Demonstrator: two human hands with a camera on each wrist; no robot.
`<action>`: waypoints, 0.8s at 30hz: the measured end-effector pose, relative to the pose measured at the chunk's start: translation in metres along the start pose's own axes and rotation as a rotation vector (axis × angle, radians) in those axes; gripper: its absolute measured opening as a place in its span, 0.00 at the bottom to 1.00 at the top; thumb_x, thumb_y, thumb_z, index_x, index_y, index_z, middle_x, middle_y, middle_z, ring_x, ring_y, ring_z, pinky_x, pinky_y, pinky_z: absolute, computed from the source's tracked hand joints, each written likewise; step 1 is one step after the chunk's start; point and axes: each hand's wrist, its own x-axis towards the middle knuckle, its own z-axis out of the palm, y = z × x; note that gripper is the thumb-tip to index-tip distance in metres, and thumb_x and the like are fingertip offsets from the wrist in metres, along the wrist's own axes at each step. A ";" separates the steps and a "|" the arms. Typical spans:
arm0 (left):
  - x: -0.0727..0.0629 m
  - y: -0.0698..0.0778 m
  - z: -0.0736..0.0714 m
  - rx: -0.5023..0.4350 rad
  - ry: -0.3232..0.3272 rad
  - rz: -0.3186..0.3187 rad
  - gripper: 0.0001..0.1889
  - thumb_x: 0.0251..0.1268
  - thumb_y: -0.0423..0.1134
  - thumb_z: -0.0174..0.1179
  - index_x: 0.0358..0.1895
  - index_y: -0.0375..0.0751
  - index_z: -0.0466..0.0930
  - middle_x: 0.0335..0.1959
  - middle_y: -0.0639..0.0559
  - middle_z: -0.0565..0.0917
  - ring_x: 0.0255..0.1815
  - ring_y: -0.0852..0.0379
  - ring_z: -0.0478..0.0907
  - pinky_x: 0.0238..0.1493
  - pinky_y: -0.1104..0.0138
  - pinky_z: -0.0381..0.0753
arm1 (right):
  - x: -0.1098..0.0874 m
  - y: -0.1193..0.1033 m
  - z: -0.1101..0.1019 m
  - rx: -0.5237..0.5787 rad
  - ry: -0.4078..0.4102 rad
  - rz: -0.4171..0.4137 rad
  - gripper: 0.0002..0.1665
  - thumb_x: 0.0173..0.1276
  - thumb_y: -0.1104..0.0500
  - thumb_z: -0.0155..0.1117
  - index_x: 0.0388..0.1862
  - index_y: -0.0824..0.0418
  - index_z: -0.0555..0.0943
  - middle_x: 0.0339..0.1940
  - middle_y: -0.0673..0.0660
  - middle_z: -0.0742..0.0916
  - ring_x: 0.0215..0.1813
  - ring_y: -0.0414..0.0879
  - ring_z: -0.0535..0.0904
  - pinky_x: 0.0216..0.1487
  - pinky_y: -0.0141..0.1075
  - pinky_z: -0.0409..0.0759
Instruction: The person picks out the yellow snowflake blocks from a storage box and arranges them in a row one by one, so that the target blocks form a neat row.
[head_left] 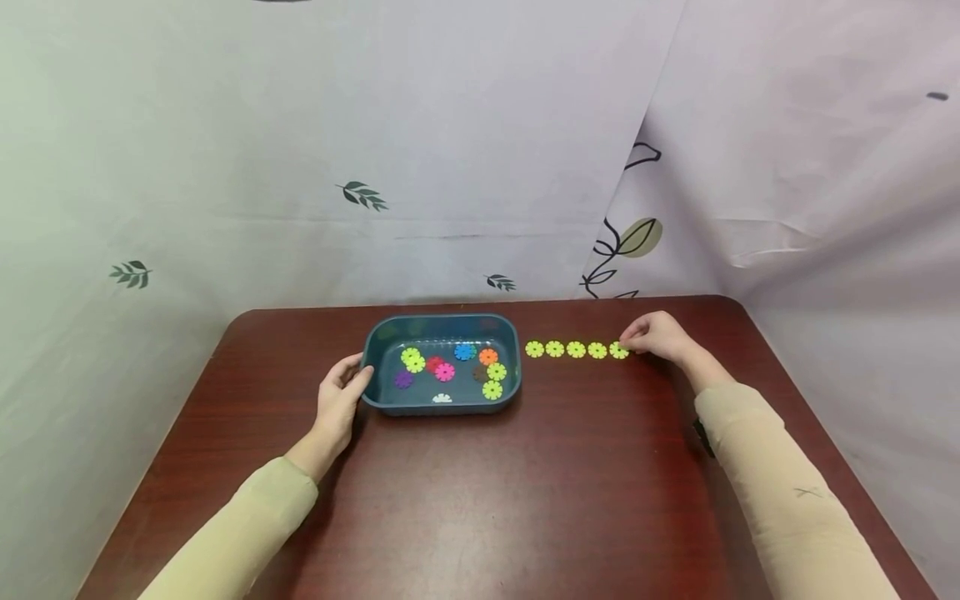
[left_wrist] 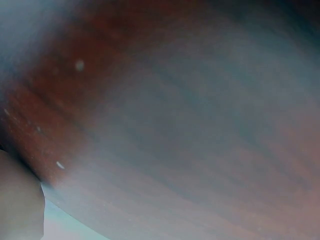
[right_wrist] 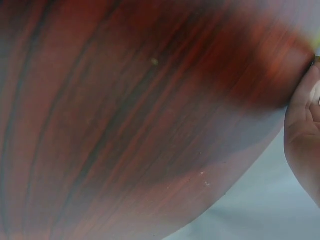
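Observation:
At the left end of a dark blue-grey plastic basin (head_left: pixel 442 409), my left hand (head_left: pixel 339 403) grips the rim, thumb on the near side. Inside the basin lie several notched flower-shaped plastic discs: yellow-green, purple, red, a pink disc (head_left: pixel 445 372), blue, orange, brown and white. To its right, several yellow-green discs (head_left: pixel 575 350) form a straight row on the table. My right hand (head_left: pixel 662 338) pinches the yellow-green disc (head_left: pixel 618 350) at the row's right end, low over the tabletop. In the right wrist view, part of the right hand (right_wrist: pixel 304 125) shows at the right edge.
The dark red wood-grain table (head_left: pixel 480 492) has rounded far corners. Behind it and on both sides hangs a pale cloth (head_left: pixel 465 150) with printed leaves. The left wrist view is mostly blurred tabletop.

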 end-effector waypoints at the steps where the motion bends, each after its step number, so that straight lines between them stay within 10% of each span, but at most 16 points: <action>1: 0.000 0.000 0.000 0.004 0.000 0.001 0.17 0.80 0.33 0.59 0.66 0.32 0.75 0.41 0.72 0.85 0.46 0.71 0.79 0.47 0.80 0.81 | 0.000 0.000 0.000 -0.005 0.005 0.000 0.12 0.69 0.64 0.75 0.42 0.75 0.89 0.29 0.51 0.92 0.29 0.32 0.82 0.35 0.27 0.83; 24: 0.000 0.001 0.000 0.021 -0.015 -0.011 0.20 0.81 0.33 0.58 0.69 0.30 0.72 0.41 0.74 0.85 0.46 0.71 0.79 0.48 0.80 0.80 | -0.002 0.004 -0.001 0.063 0.006 0.021 0.18 0.68 0.61 0.77 0.47 0.76 0.86 0.33 0.51 0.91 0.32 0.31 0.82 0.38 0.27 0.84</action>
